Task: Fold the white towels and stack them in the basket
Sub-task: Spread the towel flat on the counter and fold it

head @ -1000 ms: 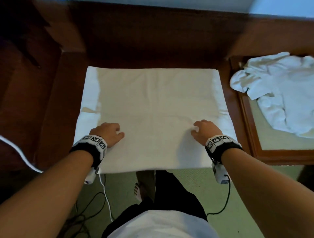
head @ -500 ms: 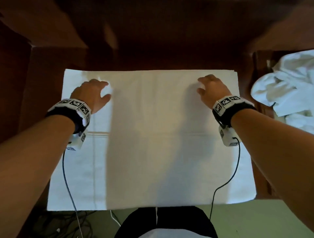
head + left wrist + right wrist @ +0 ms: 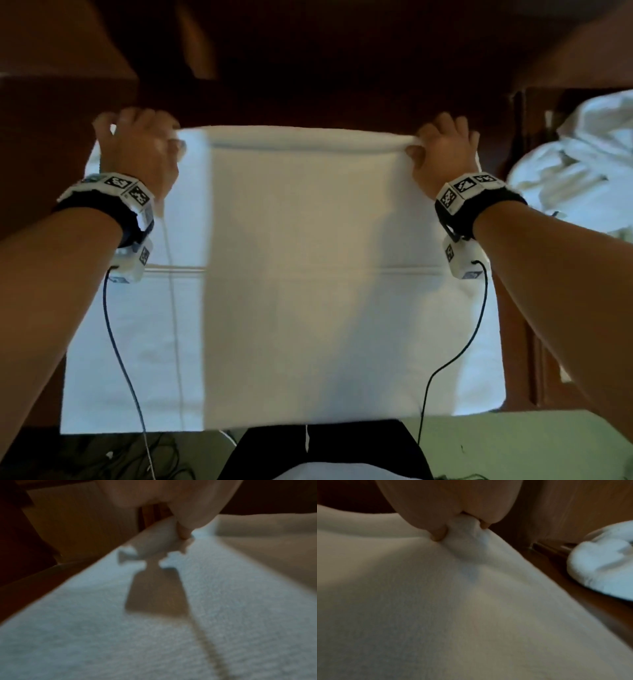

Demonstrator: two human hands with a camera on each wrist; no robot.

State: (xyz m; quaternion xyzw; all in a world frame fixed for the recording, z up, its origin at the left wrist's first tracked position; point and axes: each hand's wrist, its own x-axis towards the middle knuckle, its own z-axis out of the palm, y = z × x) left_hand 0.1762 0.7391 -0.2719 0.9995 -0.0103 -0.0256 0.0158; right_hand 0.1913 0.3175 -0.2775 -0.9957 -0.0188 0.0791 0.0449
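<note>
Folding first towel [image 3: 301, 274], spread flat on desk [image 3: 54, 144]. Left hand [image 3: 137, 147] and right hand [image 3: 442, 150] pinching far corners. Next: draw far edge toward near edge, corners matched.

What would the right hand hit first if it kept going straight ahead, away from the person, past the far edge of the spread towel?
The right hand pinches the far edge of the spread towel. Straight ahead lies only dark wooden furniture; probably that, though depth is unclear. The crumpled towels lie off to its right.
</note>
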